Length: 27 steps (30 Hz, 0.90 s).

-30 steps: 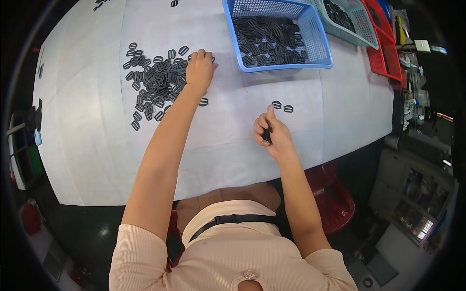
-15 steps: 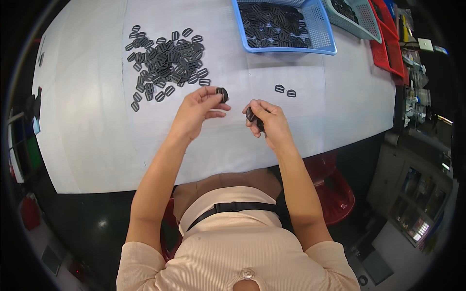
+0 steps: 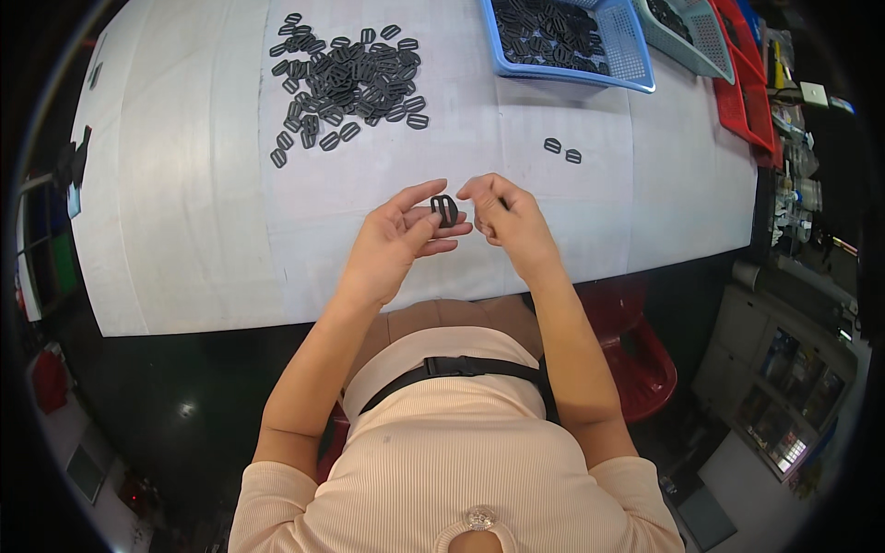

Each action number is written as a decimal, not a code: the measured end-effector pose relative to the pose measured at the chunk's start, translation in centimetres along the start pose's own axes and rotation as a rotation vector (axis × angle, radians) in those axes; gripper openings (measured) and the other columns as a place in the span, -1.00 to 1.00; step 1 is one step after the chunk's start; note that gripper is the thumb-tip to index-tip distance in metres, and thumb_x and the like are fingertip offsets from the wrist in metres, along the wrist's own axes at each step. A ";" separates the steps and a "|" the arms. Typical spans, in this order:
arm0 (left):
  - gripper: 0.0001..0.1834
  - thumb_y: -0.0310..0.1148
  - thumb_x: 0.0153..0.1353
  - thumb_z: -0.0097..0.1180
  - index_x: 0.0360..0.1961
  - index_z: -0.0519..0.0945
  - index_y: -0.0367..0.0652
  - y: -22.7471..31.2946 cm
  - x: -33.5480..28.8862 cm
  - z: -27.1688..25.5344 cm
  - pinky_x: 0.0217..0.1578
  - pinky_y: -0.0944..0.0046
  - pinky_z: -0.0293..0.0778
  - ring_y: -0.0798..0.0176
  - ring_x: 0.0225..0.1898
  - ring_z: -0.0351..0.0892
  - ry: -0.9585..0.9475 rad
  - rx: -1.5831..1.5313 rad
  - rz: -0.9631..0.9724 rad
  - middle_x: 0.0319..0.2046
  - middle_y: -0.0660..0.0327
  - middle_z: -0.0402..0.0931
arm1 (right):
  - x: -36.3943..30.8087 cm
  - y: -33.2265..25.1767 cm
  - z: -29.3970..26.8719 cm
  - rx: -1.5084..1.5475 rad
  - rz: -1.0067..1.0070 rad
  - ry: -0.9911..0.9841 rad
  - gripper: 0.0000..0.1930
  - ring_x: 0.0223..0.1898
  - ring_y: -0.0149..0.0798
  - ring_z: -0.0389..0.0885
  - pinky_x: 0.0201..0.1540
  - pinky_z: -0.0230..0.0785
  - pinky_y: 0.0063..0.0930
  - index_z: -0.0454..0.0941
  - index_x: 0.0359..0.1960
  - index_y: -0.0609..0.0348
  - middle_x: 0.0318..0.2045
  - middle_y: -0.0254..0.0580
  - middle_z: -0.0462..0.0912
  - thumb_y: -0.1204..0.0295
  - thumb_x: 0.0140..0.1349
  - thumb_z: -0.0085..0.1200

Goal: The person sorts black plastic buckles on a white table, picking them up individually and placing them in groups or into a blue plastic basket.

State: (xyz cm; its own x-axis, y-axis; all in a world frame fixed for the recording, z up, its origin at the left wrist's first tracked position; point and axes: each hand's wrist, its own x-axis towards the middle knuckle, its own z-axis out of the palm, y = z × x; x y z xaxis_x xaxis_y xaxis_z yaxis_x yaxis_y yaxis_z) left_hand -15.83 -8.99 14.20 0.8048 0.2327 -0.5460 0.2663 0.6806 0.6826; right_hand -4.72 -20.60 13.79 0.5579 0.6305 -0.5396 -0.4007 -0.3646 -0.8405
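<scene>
Pinching black buckle (image 3: 446, 211), left hand (image 3: 391, 243), mid-frame; right hand (image 3: 514, 225) curled round dark piece (image 3: 503, 203). Likely inspecting; next needs steady pinch.

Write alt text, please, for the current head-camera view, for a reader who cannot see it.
A person's left hand holds up a black slotted buckle beside the curled right hand, which holds a mostly hidden dark piece. Beyond, on a white table, lie a pile of similar buckles and a blue basket of black pieces.
</scene>
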 end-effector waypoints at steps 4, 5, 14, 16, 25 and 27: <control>-0.55 -0.55 0.14 -0.15 0.08 0.17 -0.42 -0.2 -0.9 0.6 -0.25 0.39 0.51 0.27 -0.27 0.53 0.028 0.077 0.050 -0.28 0.04 0.47 | -0.8 0.5 1.3 -0.406 -0.317 0.032 -0.75 -0.72 -0.46 0.21 -0.65 0.03 -0.58 0.46 -0.58 0.22 -0.74 -0.39 0.35 0.28 0.07 0.06; -0.56 -0.54 0.14 -0.15 0.07 0.17 -0.42 -0.3 -0.8 0.6 -0.25 0.39 0.51 0.28 -0.29 0.53 0.009 0.081 0.024 -0.28 0.04 0.47 | -1.0 0.5 1.6 -0.455 -0.368 0.093 -0.76 -0.73 -0.41 0.23 -0.65 0.05 -0.54 0.46 -0.61 0.21 -0.75 -0.33 0.35 0.28 0.05 0.07; -0.68 -0.40 0.15 -0.05 -0.09 0.41 -0.34 -0.5 1.1 0.5 -0.38 0.39 0.46 0.33 -0.36 0.54 -0.097 0.631 -0.156 -0.51 0.09 0.54 | 2.2 2.6 0.3 -0.624 -0.132 0.315 -0.55 -0.73 -0.16 0.29 -0.61 0.12 -0.34 0.42 -0.76 0.26 -0.79 -0.11 0.37 0.13 0.12 -0.06; -0.71 -0.38 0.12 -0.01 -0.14 0.47 -0.29 -1.3 3.5 -0.9 -0.39 0.34 0.44 0.28 -0.37 0.55 -0.156 0.862 -0.054 -0.55 0.10 0.55 | 5.3 1.2 -2.8 -0.613 -0.168 0.411 -0.50 -0.71 -0.17 0.31 -0.57 0.14 -0.32 0.43 -0.73 0.29 -0.77 -0.08 0.40 0.07 0.13 -0.10; -0.55 -0.28 0.10 -0.03 0.02 0.30 -0.21 -1.5 16.7 -6.3 0.01 -0.07 0.14 -0.10 0.14 0.07 0.610 1.600 0.628 0.10 -0.02 0.14 | 15.3 -8.3 -11.3 -0.840 -0.476 0.758 -0.50 0.04 -0.01 0.24 0.05 0.13 -0.23 0.24 0.04 0.18 0.03 0.04 0.21 0.20 0.10 -0.03; -0.40 -0.17 0.12 -0.08 0.16 0.12 -0.13 -3.2 18.1 -7.1 0.07 -0.31 -0.15 -0.19 0.23 -0.20 0.605 1.645 0.541 0.19 -0.06 -0.06 | 14.5 -7.2 -10.2 -0.791 -0.679 0.757 -0.56 0.01 -0.02 0.27 0.04 0.13 -0.25 0.28 0.00 0.18 -0.02 0.01 0.28 0.31 0.07 -0.01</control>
State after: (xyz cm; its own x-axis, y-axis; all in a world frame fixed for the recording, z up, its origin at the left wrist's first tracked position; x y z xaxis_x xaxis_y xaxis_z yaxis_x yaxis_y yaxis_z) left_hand -5.91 -2.03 -1.26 0.7893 0.6123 0.0451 0.5622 -0.7504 0.3477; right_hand 13.66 -15.85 11.48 0.8548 0.3997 0.3310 0.5166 -0.5942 -0.6165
